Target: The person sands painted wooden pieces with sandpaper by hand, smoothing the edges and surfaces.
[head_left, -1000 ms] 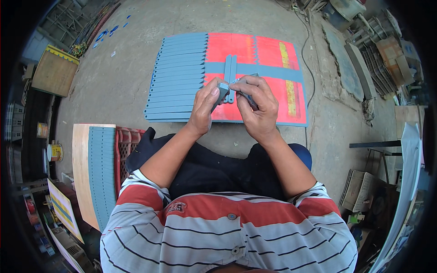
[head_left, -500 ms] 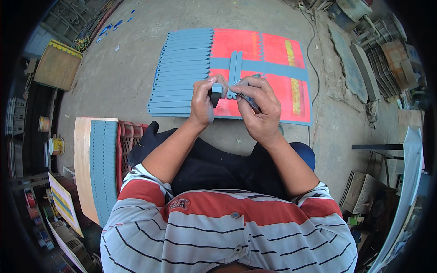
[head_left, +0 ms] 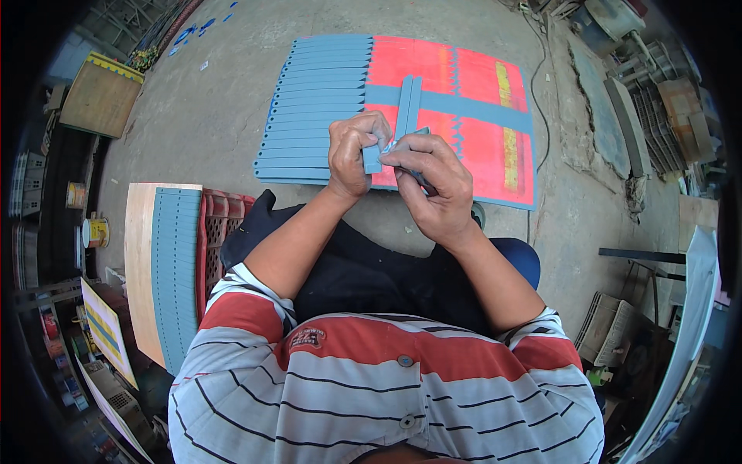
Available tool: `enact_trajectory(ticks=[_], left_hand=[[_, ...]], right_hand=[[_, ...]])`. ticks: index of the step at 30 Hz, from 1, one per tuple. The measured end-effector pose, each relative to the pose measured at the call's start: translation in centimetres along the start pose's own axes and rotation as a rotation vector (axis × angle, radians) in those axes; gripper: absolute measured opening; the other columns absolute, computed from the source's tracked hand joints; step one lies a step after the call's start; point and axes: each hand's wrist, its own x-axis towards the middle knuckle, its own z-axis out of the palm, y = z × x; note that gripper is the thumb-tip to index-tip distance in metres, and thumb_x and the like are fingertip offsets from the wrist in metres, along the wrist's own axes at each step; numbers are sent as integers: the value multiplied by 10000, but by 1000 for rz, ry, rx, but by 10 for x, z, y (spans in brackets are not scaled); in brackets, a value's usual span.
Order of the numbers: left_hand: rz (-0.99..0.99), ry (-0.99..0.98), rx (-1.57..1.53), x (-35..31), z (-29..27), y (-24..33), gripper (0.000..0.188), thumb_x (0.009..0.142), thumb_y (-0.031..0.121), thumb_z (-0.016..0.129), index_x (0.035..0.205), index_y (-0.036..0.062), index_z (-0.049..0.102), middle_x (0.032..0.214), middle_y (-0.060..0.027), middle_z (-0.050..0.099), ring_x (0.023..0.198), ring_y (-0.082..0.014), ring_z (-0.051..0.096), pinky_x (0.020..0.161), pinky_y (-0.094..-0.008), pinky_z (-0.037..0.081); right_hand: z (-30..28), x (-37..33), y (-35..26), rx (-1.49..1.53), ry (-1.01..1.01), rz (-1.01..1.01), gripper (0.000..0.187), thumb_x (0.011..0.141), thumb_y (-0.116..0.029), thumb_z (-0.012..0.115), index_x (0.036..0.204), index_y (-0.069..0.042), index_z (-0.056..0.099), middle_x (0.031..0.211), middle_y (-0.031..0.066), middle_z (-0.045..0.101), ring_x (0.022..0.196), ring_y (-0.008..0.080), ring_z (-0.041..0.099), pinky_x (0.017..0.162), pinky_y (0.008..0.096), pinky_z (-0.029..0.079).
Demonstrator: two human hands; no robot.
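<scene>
Grey concrete floor (head_left: 239,100) surrounds a red panel (head_left: 479,170) crossed by a blue-grey band; on its left side lie blue-grey slats (head_left: 317,116) in close ranks, holes near their outer ends, and two loose slats (head_left: 410,100) lie side by side near the middle. Over the panel's near part we find the left hand (head_left: 354,158) curled snugly round a blue-grey piece (head_left: 372,160), one blunt face showing, the rest hidden. Right hand (head_left: 437,185), just beside it, pinches a dark grey piece (head_left: 425,184) between thumb and fingers; its full shape we cannot make out, nor whether it touches the other. Handling, by our judgement: the blue-grey piece should be light enough for one hand, stiff, not fragile, though corners may chip and dusty faces could slip a little. We would grip its long sides, back from the blunt face. Dark piece looks thin, perhaps pliable; we would pinch its broad faces.
</scene>
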Motion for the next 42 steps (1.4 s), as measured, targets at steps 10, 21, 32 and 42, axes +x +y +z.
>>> enact_trajectory(ticks=[10,21,32,42], left_hand=[[-31,67,49,4,6,7,271,758,-26,570,759,13,302,591,-132,468,486,-255,478,432,-330,383],[12,9,78,7,4,8,409,650,-188,561,859,50,303,641,-93,458,503,-215,453,471,-315,402],[-475,110,184,-3,-1,0,194,741,67,442,586,-41,397,525,-173,436,442,-272,423,444,-382,326],[-658,73,287,12,-4,8,229,726,116,408,567,-45,446,556,-226,449,463,-383,421,470,-442,318]], right_hand=[[2,-2,1,-32,-5,-50,333,689,156,573,946,-25,684,934,114,621,770,222,629,614,327,505],[1,-2,2,-73,-16,55,321,736,175,556,973,-8,674,957,101,597,744,147,578,580,256,456],[-3,-2,5,-199,-15,-67,359,714,177,582,995,-16,695,937,113,594,785,179,600,632,280,486],[-1,0,13,-319,11,-63,310,712,169,583,944,-11,683,919,107,595,804,219,612,670,320,499]])
